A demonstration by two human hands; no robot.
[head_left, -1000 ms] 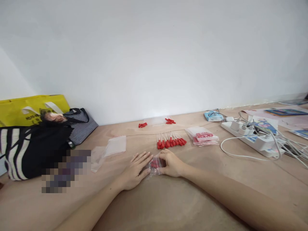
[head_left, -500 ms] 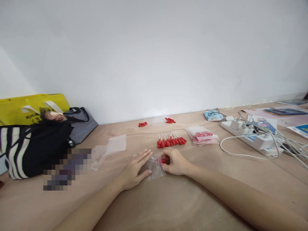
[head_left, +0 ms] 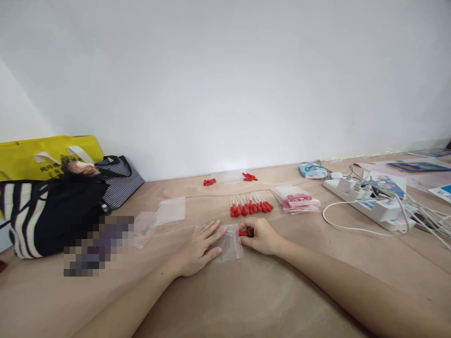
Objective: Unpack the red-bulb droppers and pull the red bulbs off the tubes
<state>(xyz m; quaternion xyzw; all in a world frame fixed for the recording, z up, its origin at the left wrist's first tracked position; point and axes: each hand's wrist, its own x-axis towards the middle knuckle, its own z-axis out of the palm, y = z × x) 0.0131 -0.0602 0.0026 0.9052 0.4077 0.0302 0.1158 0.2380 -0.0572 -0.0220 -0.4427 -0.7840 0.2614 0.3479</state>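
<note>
A clear zip bag [head_left: 229, 244] lies flat on the table. My left hand [head_left: 202, 249] rests on its left part with fingers spread and pressing it down. At the bag's right edge, my right hand [head_left: 260, 235] pinches a small red piece [head_left: 243, 233] between thumb and fingers. Most of that piece is hidden by the fingers. Just beyond the hands, a row of white sticks with red heads [head_left: 251, 206] is laid side by side. To its right sits a stack of zip bags [head_left: 298, 199] with red pieces inside.
Flat clear bags [head_left: 170, 211] lie at the left. Small red piles [head_left: 209, 182] are near the wall. A power strip [head_left: 369, 204] with tangled cables and a blue-white packet [head_left: 313, 170] stand at the right. A black bag [head_left: 59, 220] and a yellow bag [head_left: 21, 159] fill the left side.
My right hand has shifted slightly right with the red piece, which is now at the bag's edge. The bag looks flatter. My left hand has hardly moved.
</note>
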